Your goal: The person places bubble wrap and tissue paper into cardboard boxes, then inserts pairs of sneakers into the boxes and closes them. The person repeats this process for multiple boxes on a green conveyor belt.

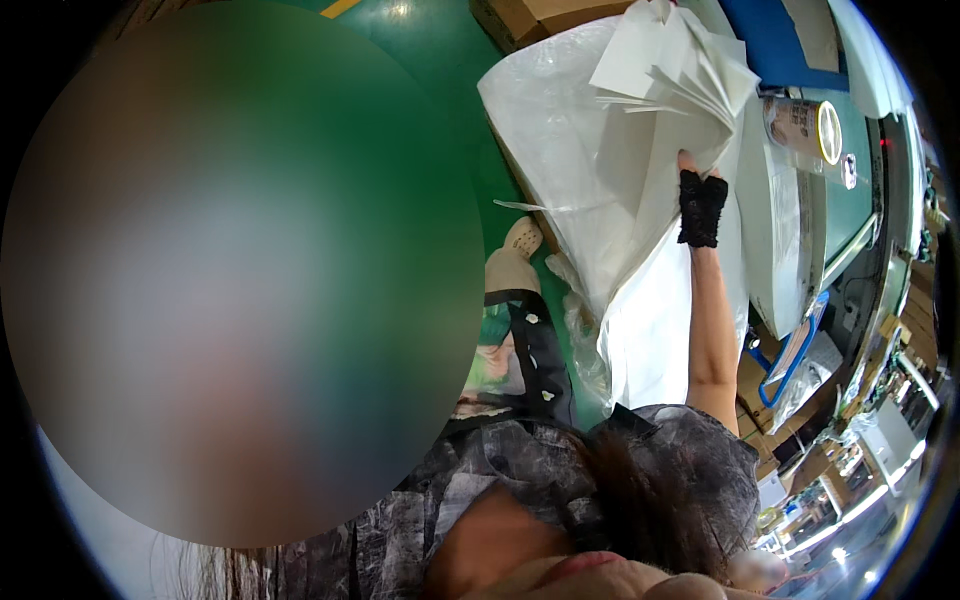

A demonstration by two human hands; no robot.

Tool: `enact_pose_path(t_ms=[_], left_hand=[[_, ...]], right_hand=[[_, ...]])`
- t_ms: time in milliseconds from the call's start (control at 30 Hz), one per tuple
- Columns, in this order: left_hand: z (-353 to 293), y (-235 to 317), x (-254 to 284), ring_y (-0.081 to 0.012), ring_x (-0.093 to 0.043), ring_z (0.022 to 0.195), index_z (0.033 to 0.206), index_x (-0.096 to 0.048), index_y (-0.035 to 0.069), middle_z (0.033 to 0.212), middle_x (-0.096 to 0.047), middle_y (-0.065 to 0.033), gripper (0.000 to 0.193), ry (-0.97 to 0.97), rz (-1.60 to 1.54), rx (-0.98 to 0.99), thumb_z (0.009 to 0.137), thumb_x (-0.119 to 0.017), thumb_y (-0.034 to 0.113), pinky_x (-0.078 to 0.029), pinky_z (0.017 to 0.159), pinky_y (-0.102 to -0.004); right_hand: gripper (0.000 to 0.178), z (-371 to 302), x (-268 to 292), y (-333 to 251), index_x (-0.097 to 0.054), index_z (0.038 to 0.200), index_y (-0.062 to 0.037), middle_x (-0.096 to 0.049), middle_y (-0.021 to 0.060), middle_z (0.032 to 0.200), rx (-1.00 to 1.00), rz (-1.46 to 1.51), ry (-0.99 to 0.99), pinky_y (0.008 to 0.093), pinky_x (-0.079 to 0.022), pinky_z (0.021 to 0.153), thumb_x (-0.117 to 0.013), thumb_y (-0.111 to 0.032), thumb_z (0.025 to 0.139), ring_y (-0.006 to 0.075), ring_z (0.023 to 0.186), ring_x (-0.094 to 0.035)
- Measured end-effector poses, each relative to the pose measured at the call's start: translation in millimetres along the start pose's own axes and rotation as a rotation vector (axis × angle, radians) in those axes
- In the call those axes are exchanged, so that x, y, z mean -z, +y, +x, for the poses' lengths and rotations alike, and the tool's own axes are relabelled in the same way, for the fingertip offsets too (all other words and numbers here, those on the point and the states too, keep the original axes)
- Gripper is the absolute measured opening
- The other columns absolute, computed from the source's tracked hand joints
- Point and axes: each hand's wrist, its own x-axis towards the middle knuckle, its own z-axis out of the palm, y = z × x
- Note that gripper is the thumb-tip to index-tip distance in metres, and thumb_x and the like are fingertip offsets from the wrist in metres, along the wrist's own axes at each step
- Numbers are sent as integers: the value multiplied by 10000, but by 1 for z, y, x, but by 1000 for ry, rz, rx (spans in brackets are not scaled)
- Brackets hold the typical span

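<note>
My right hand, in a black fingerless lace glove, reaches out with the forearm bare. It grips the near end of a bundle of white sheets; a thumb tip shows and the other fingers are mostly hidden. Beyond the hand the sheets fan apart, their loose edges curling. Under and beside them spreads a large white sheet with a clear plastic look, its left edge hanging over a brown cardboard edge. My left hand is not seen; a large blurred round patch covers the left side.
At the right, a clear tub with a yellow-rimmed lid lies near a green work surface. A blue-framed cart stands nearer, beside cardboard boxes. A cardboard box sits at the back on the green floor. Loose clear plastic hangs near my legs.
</note>
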Motion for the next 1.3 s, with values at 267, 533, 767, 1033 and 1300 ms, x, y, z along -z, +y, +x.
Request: enact_pose_path(t_ms=[267, 533, 767, 1033, 1300], left_hand=[[-50, 92, -80, -228, -476, 992, 1182, -399, 35, 1081, -502, -108, 437, -175, 13, -243, 878, -406, 350, -389, 851, -359], [-91, 160, -308, -227, -512, 938, 1146, -443, 39, 1036, -531, -107, 419, -955, -402, -525, 870, -420, 353, -425, 811, -368], [-245, 161, -389, -226, -542, 890, 1115, -481, 42, 998, -557, -106, 405, -1839, -796, -76, 862, -433, 355, -457, 775, -376], [37, 95, -442, -187, -553, 897, 1117, -495, 43, 982, -570, -71, 382, -1132, -219, 58, 831, -531, 294, -472, 771, -336], [196, 1, -491, -166, -540, 864, 1134, -467, -2, 1028, -535, -89, 524, -807, -51, 207, 761, -637, 324, -450, 745, -293]], right_hand=[[249, -13, 103, -39, -588, 906, 11, -597, 23, 756, -33, 54, 65, 244, -400, 672, -618, -197, 773, 91, 704, -489], [218, -58, 212, 0, -604, 882, 20, -616, 47, 806, 40, 144, 384, 270, -410, 710, -639, -149, 749, 97, 762, -509], [271, -84, 260, 22, -566, 962, 17, -585, 105, 919, 65, 113, 489, 290, -388, 790, -609, -133, 740, 151, 885, -507], [248, -114, 246, 47, -575, 939, 8, -596, 129, 905, 115, 6, 529, 295, -396, 798, -624, -116, 731, 191, 869, -545], [152, -100, 179, -26, -613, 825, 16, -628, 72, 791, -57, -102, 595, 269, -423, 696, -664, -84, 724, 142, 726, -565]])
